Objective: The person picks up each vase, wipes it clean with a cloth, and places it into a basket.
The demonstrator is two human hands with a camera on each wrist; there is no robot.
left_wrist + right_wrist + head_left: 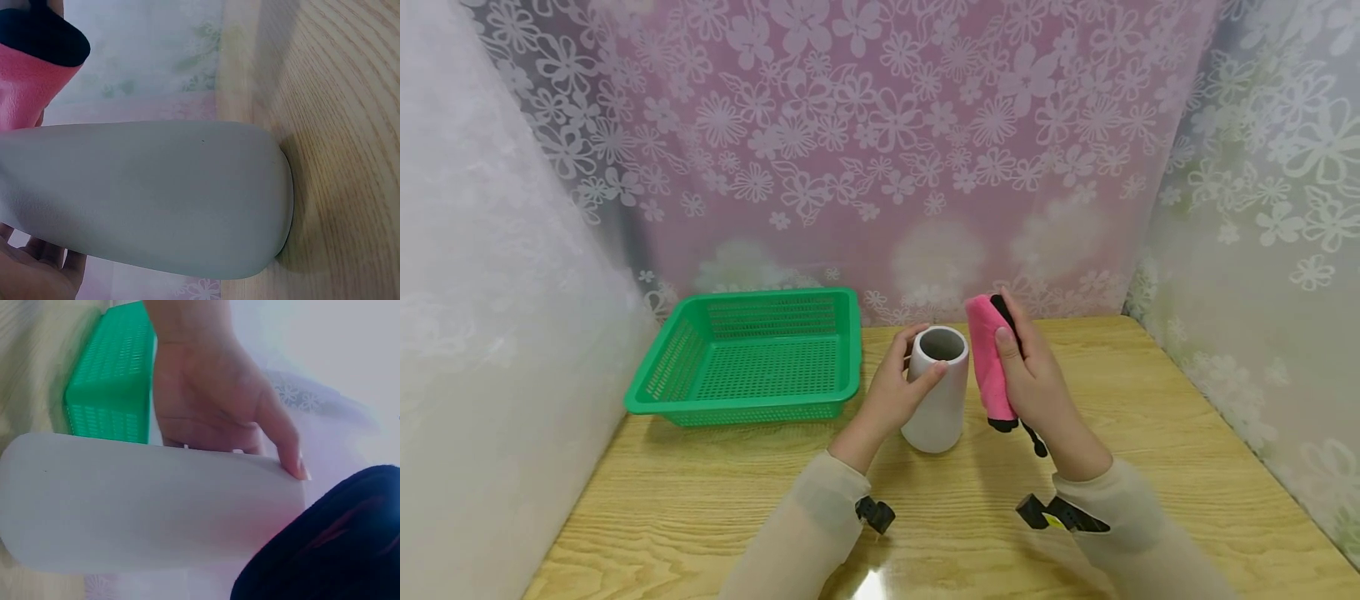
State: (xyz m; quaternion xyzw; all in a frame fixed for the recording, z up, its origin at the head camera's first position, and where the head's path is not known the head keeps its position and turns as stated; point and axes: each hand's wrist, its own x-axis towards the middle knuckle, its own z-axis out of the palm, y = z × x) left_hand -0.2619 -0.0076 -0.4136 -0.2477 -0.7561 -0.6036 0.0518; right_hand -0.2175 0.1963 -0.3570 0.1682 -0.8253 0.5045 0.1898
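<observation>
A white vase (934, 408) with an open round mouth stands on the wooden table, its base at the tabletop in the left wrist view. My left hand (895, 392) grips its upper part from the left, thumb near the rim and fingers behind. My right hand (1036, 379) holds a pink cloth bundle (987, 358) with black edging, beside the vase and apart from it in the head view. A black cord with a small end piece (1039, 446) hangs below that hand. The bundle's black end (337, 544) shows close up in the right wrist view.
A green plastic basket (741, 408) with perforated walls stands on the table (760, 492) to the left of the vase. Flower-patterned curtains (887, 167) enclose the table at the back and both sides.
</observation>
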